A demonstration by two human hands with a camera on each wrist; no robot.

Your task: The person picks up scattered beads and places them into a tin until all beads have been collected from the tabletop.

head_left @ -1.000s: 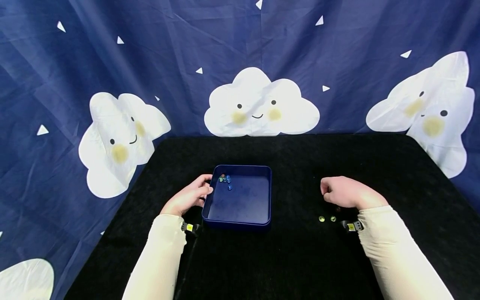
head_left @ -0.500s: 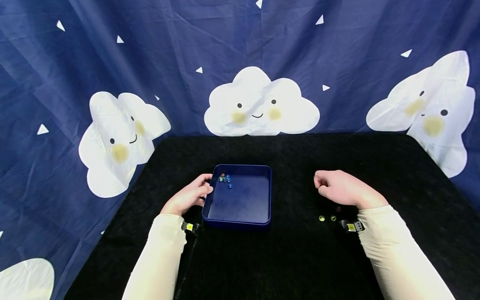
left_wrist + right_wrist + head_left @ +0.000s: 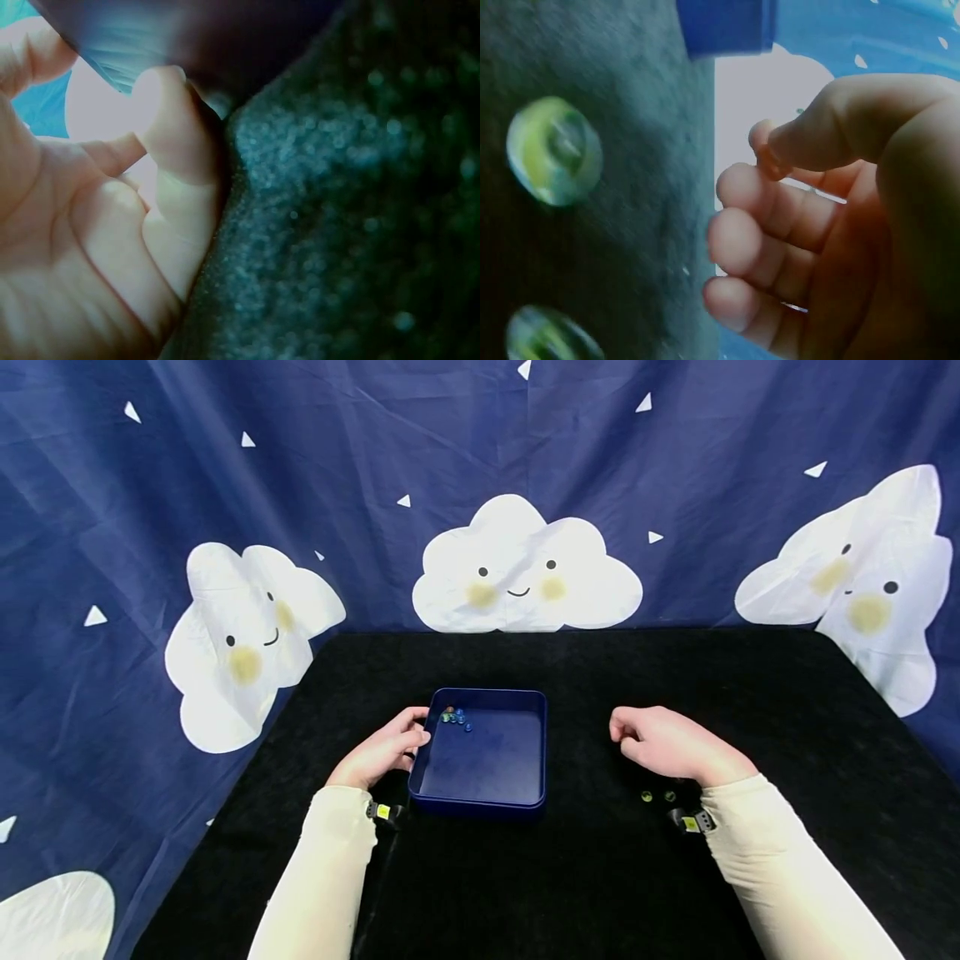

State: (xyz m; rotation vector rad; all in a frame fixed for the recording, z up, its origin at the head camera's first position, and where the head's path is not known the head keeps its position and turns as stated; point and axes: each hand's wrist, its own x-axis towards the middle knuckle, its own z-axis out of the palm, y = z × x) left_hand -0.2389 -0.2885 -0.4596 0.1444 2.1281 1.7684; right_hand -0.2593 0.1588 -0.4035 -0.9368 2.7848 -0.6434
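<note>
A square dark-blue metal tray [image 3: 480, 802] lies on the black cloth, and my left hand [image 3: 378, 752] grips its left side. In the left wrist view the fingers [image 3: 176, 135] curl against the tray's wall [image 3: 225, 37]. Several small glass marbles [image 3: 450, 717] are gathered in the tray's far left corner, with a blue marble [image 3: 468, 727] a little apart. To the right of the tray, my right hand [image 3: 667, 743] is over the cloth. Its thumb and index finger pinch a small reddish marble [image 3: 774, 163], mostly hidden by the fingertips.
Two yellow-green marbles, one left [image 3: 647, 796] and one right [image 3: 670, 796], lie on the cloth just in front of my right hand. The black-covered table [image 3: 585, 877] reaches back to a dark-blue curtain [image 3: 360, 460] printed with white clouds.
My right hand has moved left toward the tray, with the fingers still pinched. One blue marble in the tray has rolled slightly right and back. The left hand keeps its place.
</note>
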